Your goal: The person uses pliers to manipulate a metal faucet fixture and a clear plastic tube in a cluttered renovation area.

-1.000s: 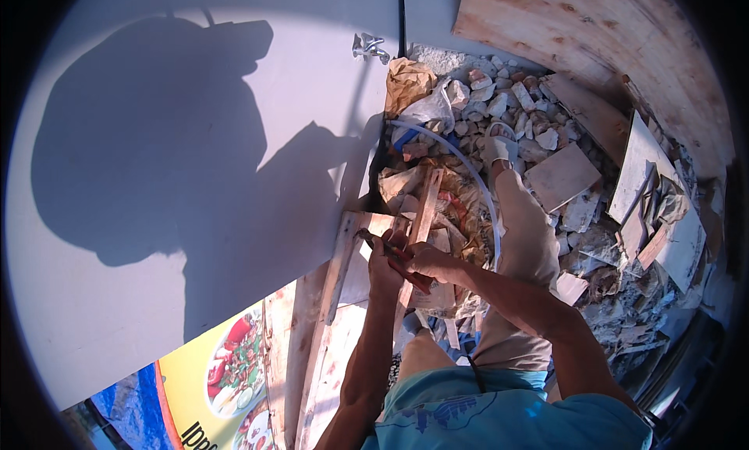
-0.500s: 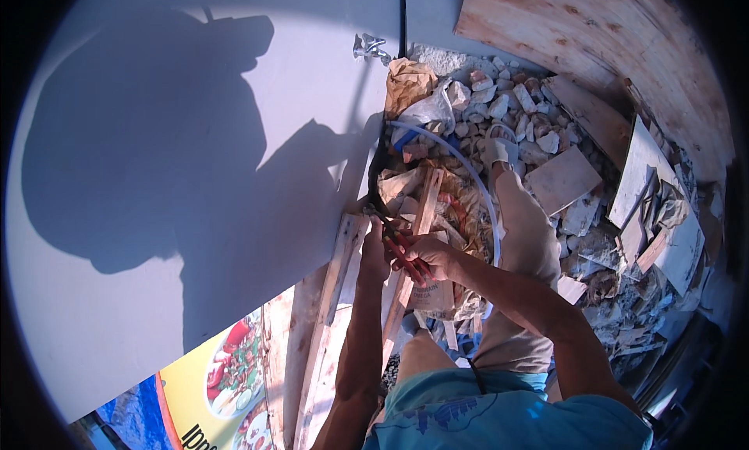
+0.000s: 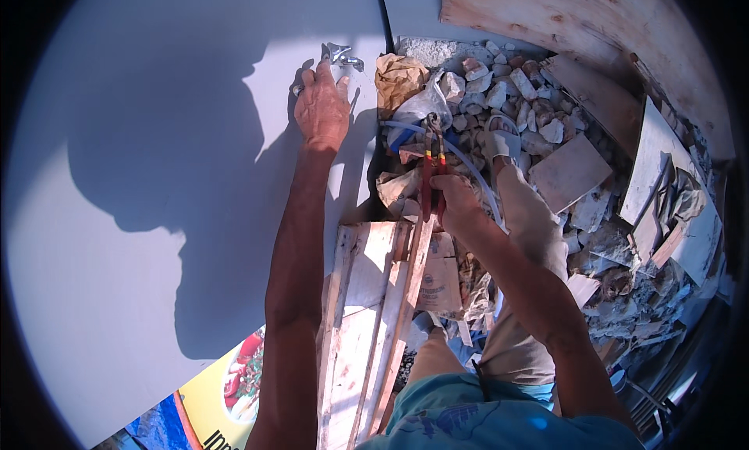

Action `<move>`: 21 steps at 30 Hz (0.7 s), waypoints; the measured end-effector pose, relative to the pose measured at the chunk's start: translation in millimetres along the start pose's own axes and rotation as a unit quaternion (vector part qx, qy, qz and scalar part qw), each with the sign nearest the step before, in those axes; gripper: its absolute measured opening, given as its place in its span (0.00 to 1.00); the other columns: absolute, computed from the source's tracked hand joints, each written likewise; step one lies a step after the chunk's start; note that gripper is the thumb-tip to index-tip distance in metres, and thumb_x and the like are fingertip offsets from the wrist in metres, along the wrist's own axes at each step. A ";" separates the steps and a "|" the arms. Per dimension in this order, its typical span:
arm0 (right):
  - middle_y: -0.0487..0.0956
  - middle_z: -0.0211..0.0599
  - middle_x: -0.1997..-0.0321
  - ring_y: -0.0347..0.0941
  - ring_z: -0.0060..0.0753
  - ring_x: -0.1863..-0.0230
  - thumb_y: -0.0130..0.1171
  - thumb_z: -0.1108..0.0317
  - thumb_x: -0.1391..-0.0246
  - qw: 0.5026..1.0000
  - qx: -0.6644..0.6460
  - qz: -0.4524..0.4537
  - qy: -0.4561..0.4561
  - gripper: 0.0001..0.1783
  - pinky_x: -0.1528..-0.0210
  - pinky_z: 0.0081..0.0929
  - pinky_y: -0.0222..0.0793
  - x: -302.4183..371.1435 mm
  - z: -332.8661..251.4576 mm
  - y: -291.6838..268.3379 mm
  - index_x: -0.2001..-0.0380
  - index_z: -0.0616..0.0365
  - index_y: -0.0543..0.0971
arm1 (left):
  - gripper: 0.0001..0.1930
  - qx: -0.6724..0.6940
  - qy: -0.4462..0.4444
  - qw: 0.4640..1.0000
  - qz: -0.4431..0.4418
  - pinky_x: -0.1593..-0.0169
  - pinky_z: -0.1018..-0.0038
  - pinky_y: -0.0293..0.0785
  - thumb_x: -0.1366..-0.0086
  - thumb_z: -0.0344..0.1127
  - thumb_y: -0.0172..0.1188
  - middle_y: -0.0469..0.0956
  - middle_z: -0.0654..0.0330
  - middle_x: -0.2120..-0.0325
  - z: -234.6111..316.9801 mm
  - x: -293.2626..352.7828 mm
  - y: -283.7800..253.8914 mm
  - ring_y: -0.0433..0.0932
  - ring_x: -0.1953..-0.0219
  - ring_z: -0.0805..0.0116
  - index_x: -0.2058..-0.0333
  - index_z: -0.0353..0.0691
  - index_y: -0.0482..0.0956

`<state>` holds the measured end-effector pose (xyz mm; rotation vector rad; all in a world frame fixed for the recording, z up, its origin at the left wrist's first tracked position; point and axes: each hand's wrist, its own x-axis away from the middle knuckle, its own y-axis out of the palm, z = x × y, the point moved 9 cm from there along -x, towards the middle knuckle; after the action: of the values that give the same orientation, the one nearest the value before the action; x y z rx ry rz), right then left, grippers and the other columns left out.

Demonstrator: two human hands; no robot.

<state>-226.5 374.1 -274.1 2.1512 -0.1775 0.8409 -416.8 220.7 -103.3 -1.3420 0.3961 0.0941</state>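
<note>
My left hand [image 3: 321, 111] reaches up the large smooth pale panel [image 3: 218, 286], its back toward me and its fingers apart. The fingertips are right beside a small chrome tap [image 3: 342, 57]; whether they touch it I cannot tell. A small pale spot shows by the outer fingers, too small to make out. In my right hand [image 3: 460, 200] is a pair of red-handled pliers [image 3: 429, 181], held upright with the metal jaws at the top. The pliers are over the rubble, apart from the panel.
A timber frame [image 3: 363, 294] runs beside the panel. Beyond it lie broken stones [image 3: 499, 91], crumpled brown paper [image 3: 399, 77], a clear hose [image 3: 472, 169] and loose boards [image 3: 573, 173]. A plywood sheet [image 3: 562, 17] stands at the far right. A food-picture banner [image 3: 214, 399] shows at lower left.
My hands have come apart. The left has moved up and away to the tap; the right has drawn the pliers right and upward, away from the panel's edge and dark cable.
</note>
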 end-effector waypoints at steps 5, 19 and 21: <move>0.77 0.44 0.67 0.75 0.37 0.69 0.44 0.72 0.42 0.999 -0.004 0.043 0.014 0.14 0.70 0.37 0.74 -2.2 -28.0 -0.8 0.54 0.62 0.73 | 0.21 -0.086 0.076 0.992 -0.043 0.52 0.57 0.77 0.33 0.47 0.58 0.76 0.47 0.53 -4.4 -70.4 29.2 0.80 0.57 0.47 0.50 0.36 0.73; 0.77 0.42 0.67 0.74 0.38 0.73 0.44 0.75 0.43 0.998 -0.028 0.062 0.007 0.12 0.75 0.35 0.72 3.9 -79.1 -1.3 0.55 0.63 0.69 | 0.21 -0.121 0.135 0.978 -0.104 0.58 0.55 0.77 0.31 0.51 0.55 0.81 0.47 0.68 2.7 -93.9 67.3 0.81 0.63 0.46 0.64 0.34 0.78; 0.77 0.42 0.67 0.74 0.37 0.73 0.44 0.75 0.43 0.998 -0.033 0.056 0.010 0.12 0.75 0.34 0.72 4.8 -80.1 2.9 0.55 0.63 0.69 | 0.20 -0.137 0.140 0.977 -0.087 0.60 0.55 0.78 0.31 0.50 0.55 0.81 0.47 0.69 1.1 -92.0 68.1 0.82 0.65 0.47 0.64 0.35 0.77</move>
<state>-264.8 431.3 -232.7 2.0856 -0.3125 0.9077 -521.9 252.3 -135.7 -1.6637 0.5147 -0.1959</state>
